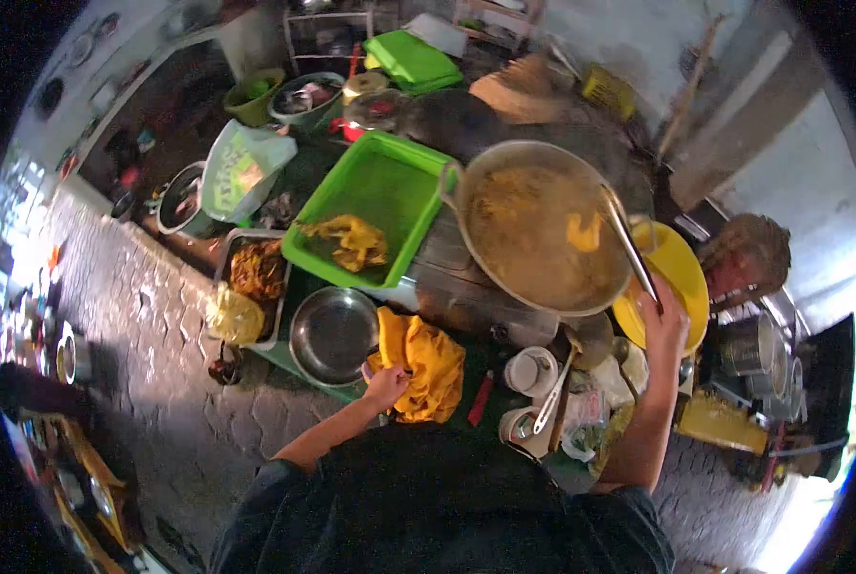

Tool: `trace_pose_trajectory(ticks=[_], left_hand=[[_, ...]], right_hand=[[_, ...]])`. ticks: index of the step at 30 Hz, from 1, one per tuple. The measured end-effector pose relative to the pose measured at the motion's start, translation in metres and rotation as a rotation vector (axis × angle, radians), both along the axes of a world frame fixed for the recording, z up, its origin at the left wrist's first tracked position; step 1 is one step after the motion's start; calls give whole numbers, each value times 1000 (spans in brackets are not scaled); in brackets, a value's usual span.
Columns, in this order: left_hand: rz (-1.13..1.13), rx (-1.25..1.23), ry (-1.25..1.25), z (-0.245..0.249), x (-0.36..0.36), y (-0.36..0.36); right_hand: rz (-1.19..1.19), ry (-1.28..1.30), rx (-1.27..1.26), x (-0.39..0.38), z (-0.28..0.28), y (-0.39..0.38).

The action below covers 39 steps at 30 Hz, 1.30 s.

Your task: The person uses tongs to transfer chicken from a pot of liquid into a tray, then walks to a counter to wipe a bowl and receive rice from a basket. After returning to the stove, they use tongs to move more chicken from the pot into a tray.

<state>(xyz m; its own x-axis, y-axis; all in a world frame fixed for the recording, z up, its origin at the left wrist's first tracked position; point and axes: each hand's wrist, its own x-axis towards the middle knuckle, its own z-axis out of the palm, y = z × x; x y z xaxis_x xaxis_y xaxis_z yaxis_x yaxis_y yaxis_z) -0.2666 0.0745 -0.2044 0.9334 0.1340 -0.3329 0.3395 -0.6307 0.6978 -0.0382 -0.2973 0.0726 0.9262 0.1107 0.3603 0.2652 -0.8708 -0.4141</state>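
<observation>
My right hand [665, 316] is closed round the handle end of long metal tongs [629, 239], which reach over the right side of a large wok [459, 206]. Brownish, bubbling liquid fills the wok. A yellow piece of food [583, 232] shows at the surface, left of the tongs. My left hand [387, 386] is closed on the edge of a bunched orange cloth [426, 368] at the counter's front. Beyond it lies a metal bowl [334, 335]. A yellow-coated plucked chicken [351, 241] rests in a green tray [390, 163] left of the wok.
A yellow basin [684, 287] sits under the wok's right side. A metal tray [280, 320] at left holds reddish-brown food [256, 270]. White cups [530, 371], a red-handled tool [482, 399] and a white spoon [548, 407] lie near my body. A plastic bag [243, 172] stands far left.
</observation>
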Motion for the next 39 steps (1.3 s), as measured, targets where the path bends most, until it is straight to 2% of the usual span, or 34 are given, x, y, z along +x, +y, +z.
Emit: trace_pose_trajectory(ticks=[5,10,11,12,13,15,16,18,20,21,23,27,29,32,33,36,37,39], left_hand=[[44,-120,2,-26,-6,4],[80,-112,-36,-41,-13,5],[84,-103,-65,-43,-14,5],[88,-107,-68,-40,-14,5],[89,-140,-87,-32,-15,7],[93,-173,-109,-17,-16,9],[106,-202,-43,-10,-16,10],[127,-231,24,-7,-19,11],[103,-188,-97,-10,-22,12],[106,-193,-77,-5,-23,13],[122,-189,-52,-1,-24,15],[119,-186,-57,-18,-30,18],[112,-187,-73,-19,-32,20],[89,-170,-56,-14,-31,24],[108,-181,-45,-14,-32,24],[111,-197,-65,-17,-31,23],[120,-195,-96,-20,-31,23],[103,-197,-124,-24,-27,22]], right_hand=[[108,-18,48,-24,28,34],[233,-44,80,-37,44,71],[285,-1,151,-41,47,85],[337,43,222,-44,49,98],[366,-52,166,-43,42,109],[411,-47,161,-45,36,142],[454,-41,159,-45,33,159],[478,82,221,-41,7,191],[542,91,318,-38,-19,225],[548,91,319,-38,-31,240],[500,290,416,-41,-56,269],[444,348,499,-50,-127,305],[385,421,469,-56,-159,310],[338,454,459,-67,-169,296],[295,613,422,-66,-167,287],[257,573,323,-71,-160,253],[263,668,326,-74,-142,241],[276,610,274,-81,-121,218]])
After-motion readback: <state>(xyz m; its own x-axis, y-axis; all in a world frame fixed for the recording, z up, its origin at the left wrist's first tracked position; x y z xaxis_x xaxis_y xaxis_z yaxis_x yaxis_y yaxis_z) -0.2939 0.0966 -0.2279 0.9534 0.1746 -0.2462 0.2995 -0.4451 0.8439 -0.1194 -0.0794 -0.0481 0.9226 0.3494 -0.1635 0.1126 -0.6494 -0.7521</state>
